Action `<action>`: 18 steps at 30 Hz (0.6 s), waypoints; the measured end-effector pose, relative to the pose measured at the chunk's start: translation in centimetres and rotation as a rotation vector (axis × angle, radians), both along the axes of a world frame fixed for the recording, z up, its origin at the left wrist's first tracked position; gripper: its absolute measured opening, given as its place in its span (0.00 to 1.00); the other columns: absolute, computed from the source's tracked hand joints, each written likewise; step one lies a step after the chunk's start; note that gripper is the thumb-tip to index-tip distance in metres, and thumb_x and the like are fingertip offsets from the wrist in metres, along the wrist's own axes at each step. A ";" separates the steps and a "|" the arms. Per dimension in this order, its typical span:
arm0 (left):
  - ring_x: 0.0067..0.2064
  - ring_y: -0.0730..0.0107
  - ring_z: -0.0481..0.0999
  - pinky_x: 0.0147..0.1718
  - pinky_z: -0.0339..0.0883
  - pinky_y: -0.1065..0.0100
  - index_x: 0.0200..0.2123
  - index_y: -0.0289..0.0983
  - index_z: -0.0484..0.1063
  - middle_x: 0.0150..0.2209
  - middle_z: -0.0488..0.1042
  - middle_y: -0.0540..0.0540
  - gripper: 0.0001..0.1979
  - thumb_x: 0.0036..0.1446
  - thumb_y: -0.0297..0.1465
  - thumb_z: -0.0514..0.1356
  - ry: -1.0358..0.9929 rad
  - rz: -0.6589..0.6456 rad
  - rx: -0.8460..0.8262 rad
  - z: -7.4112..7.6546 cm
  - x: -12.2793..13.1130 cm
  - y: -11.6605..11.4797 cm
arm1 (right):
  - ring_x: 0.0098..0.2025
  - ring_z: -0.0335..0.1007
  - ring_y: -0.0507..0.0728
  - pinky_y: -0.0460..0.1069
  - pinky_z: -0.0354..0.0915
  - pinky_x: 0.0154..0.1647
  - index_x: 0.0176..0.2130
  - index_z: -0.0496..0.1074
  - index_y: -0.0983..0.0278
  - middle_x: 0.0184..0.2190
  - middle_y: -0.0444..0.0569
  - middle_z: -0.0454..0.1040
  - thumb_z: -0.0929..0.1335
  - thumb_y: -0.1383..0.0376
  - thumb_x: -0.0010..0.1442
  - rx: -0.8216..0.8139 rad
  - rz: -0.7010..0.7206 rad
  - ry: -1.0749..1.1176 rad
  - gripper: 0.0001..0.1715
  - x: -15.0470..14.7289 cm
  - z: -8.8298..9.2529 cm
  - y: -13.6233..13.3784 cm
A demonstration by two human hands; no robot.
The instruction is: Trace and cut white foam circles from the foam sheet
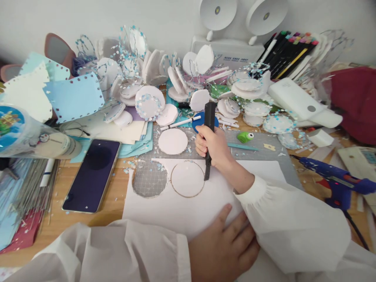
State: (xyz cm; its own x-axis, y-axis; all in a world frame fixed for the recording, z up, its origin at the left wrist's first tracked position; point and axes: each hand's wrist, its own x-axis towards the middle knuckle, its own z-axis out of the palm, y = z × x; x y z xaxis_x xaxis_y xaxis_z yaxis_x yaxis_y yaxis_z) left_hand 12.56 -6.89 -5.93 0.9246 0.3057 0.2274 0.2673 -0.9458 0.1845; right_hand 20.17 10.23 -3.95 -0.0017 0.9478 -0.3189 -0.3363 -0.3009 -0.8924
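Observation:
My right hand (214,145) is closed around a black cutting tool (209,117) held upright, its tip on a white foam sheet (182,207) at the right side of a cut circle outline (187,179). Left of that outline is a round hole (149,179) showing the grey cutting mat (264,152) below. My left hand (223,246) lies flat on the sheet's near edge, fingers stretched out. A loose white disc (172,141) rests on the mat behind the sheet.
A dark phone (92,174) lies to the left. A blue glue gun (337,178) sits at the right. Heaps of white discs (149,102) with blue trim, markers (289,53), a green punch (245,136) and light blue sheets (75,98) crowd the back.

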 end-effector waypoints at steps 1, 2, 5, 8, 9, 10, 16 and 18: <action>0.64 0.49 0.58 0.60 0.45 0.43 0.59 0.36 0.63 0.62 0.63 0.42 0.21 0.66 0.34 0.46 0.002 0.000 -0.006 0.0 0.0 0.0 | 0.08 0.45 0.44 0.42 0.46 0.06 0.17 0.53 0.60 0.07 0.33 0.50 0.67 0.65 0.50 0.013 0.014 -0.018 0.19 -0.1 -0.1 0.0; 0.64 0.49 0.58 0.60 0.46 0.43 0.59 0.37 0.64 0.61 0.64 0.43 0.21 0.66 0.34 0.46 0.003 0.001 -0.009 0.1 0.0 0.0 | 0.08 0.45 0.45 0.42 0.46 0.06 0.17 0.53 0.60 0.07 0.33 0.51 0.67 0.66 0.50 0.022 0.035 -0.035 0.19 -0.3 -0.1 0.0; 0.63 0.49 0.60 0.60 0.46 0.44 0.57 0.38 0.66 0.60 0.66 0.43 0.20 0.66 0.33 0.45 0.000 0.002 -0.009 0.2 0.0 0.1 | 0.07 0.47 0.45 0.43 0.46 0.06 0.16 0.54 0.60 0.07 0.34 0.53 0.68 0.66 0.51 0.032 0.115 -0.071 0.20 -0.9 -0.2 0.2; 0.63 0.50 0.60 0.60 0.45 0.44 0.57 0.38 0.66 0.59 0.66 0.43 0.20 0.67 0.32 0.45 -0.011 0.003 -0.007 0.2 0.0 0.1 | 0.07 0.47 0.45 0.43 0.46 0.06 0.15 0.53 0.60 0.07 0.35 0.53 0.68 0.67 0.51 0.018 0.178 -0.074 0.22 -1.1 -0.3 0.5; 0.63 0.50 0.60 0.60 0.45 0.44 0.57 0.37 0.66 0.59 0.66 0.43 0.20 0.67 0.32 0.45 -0.016 0.005 -0.007 0.1 0.0 0.1 | 0.07 0.46 0.45 0.43 0.46 0.06 0.15 0.52 0.60 0.06 0.35 0.52 0.67 0.66 0.52 0.007 0.196 -0.063 0.22 -1.0 -0.3 0.6; 0.63 0.50 0.60 0.60 0.45 0.44 0.57 0.37 0.66 0.59 0.66 0.43 0.20 0.67 0.32 0.44 -0.024 0.007 -0.005 0.1 0.0 0.1 | 0.07 0.46 0.44 0.43 0.45 0.06 0.15 0.52 0.60 0.06 0.35 0.51 0.67 0.66 0.52 -0.006 0.214 -0.046 0.22 -0.9 -0.3 0.7; 0.62 0.51 0.62 0.59 0.47 0.44 0.56 0.37 0.67 0.58 0.68 0.43 0.19 0.67 0.30 0.45 -0.070 0.026 0.017 -0.3 0.1 0.0 | 0.09 0.42 0.44 0.42 0.44 0.07 0.18 0.53 0.60 0.07 0.33 0.48 0.65 0.64 0.51 -0.055 0.244 0.048 0.17 -0.3 0.0 1.2; 0.62 0.51 0.62 0.60 0.47 0.45 0.56 0.37 0.67 0.58 0.68 0.43 0.19 0.67 0.30 0.46 -0.074 0.029 0.015 -0.3 0.1 0.0 | 0.09 0.42 0.44 0.42 0.44 0.07 0.18 0.53 0.60 0.07 0.33 0.48 0.65 0.64 0.50 -0.057 0.230 0.047 0.17 -0.3 0.0 1.2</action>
State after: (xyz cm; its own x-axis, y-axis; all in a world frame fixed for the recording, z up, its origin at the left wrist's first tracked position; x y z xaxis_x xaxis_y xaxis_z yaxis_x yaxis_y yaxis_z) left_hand 12.70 -6.92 -6.26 0.8961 0.3277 0.2992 0.2804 -0.9407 0.1908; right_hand 19.84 11.44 -3.95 -0.2318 0.9011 -0.3665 -0.2940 -0.4240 -0.8566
